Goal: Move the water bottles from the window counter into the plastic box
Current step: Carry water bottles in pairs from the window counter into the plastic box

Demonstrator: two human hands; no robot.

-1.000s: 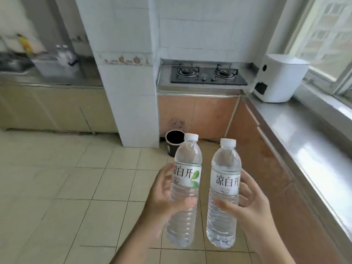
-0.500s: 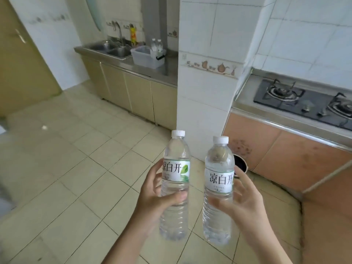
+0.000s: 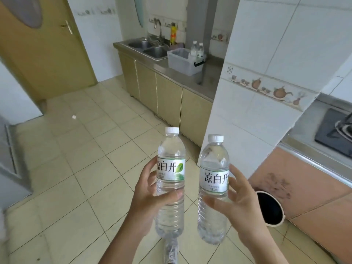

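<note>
- Now mid-carry: left hand [image 3: 150, 199] grips one bottle [image 3: 170, 180], right hand [image 3: 242, 204] another bottle [image 3: 214, 187], both upright.
- Next, likely: walk to box [image 3: 183, 60], upper centre, lower them in.

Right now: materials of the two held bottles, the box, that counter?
Bottles: clear thin plastic, ribbed, glossy paper-like labels. Plastic box: translucent whitish plastic, matte, contents dimly visible. Counter: likely stainless steel, grey and reflective.

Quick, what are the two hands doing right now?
Left hand: fingers wrapped round the left water bottle, holding it upright.
Right hand: fingers gripping the right water bottle, also upright.
</note>
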